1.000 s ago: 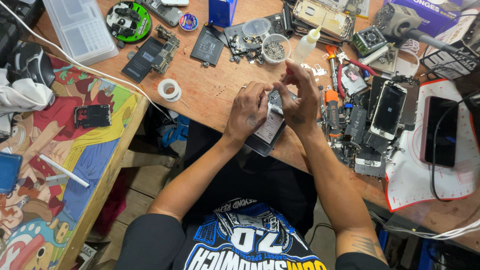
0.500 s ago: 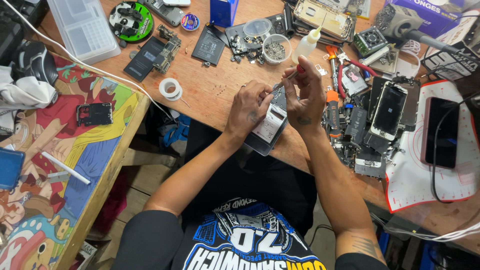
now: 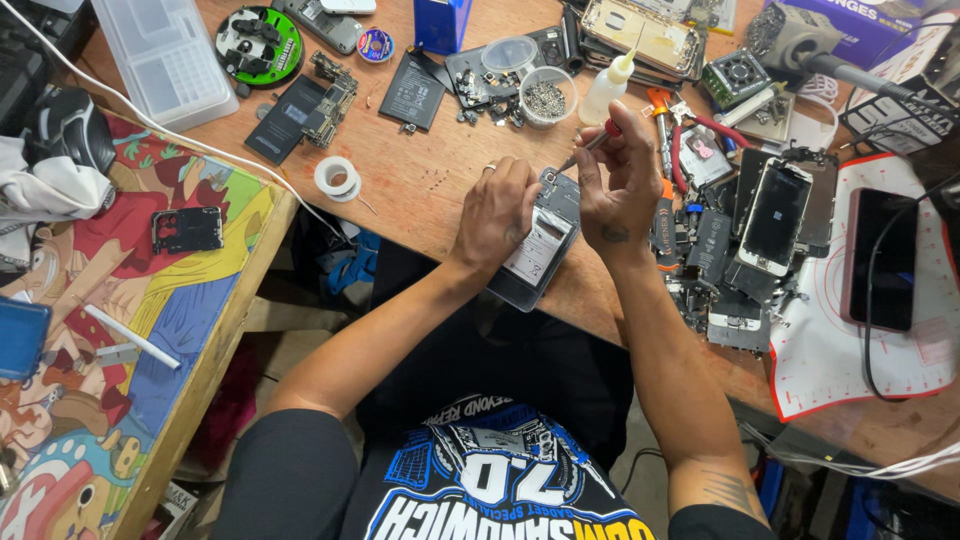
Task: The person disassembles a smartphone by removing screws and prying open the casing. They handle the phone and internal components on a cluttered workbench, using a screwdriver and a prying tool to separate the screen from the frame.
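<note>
Your left hand [image 3: 497,212] grips the opened phone [image 3: 537,250] at the edge of the wooden table [image 3: 420,185]. Your right hand [image 3: 622,180] pinches a small red-handled screwdriver [image 3: 590,147], its tip touching the phone's top.

Bare wooden bench [image 3: 420,195] left of the hands offers passage; a tape roll [image 3: 337,178] and phone parts [image 3: 740,250] crowd its edges.

dark phone screen [image 3: 880,258] (right), blue box [image 3: 441,22]

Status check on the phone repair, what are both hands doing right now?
Left hand steadies opened phone at bench edge. Right hand holds red-tipped screwdriver, tip down at phone's top. Loose parts crowd the right side; nothing blocking.
</note>
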